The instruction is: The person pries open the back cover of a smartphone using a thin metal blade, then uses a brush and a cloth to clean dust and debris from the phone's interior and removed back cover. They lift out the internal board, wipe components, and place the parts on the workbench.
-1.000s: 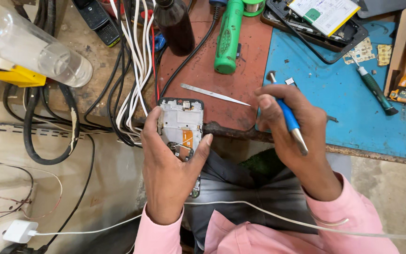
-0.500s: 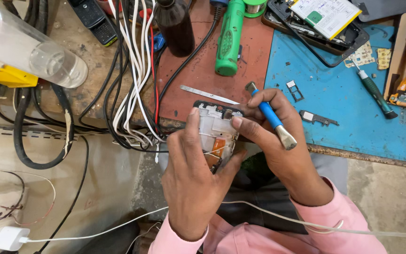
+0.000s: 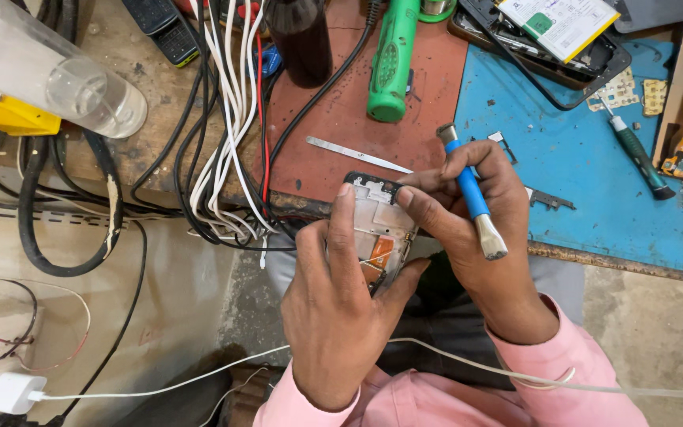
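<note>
Both hands on the opened phone — brush parked, fingers at work.

I see the left hand closed around the phone, holding it over the lap at the bench edge, internals up, thumb laid along its left side. My right hand keeps the blue brush clamped in the fingers, bristles pointing down and away, while its index and thumb pinch at the phone's top right corner. I judge this the step of working a part loose or seated at that corner; the next move wants a light, steady pinch with the frame held still. Against a second ago, the right hand has come in from beside the phone to touch it, and the phone sits higher — nearer the red mat.
</note>
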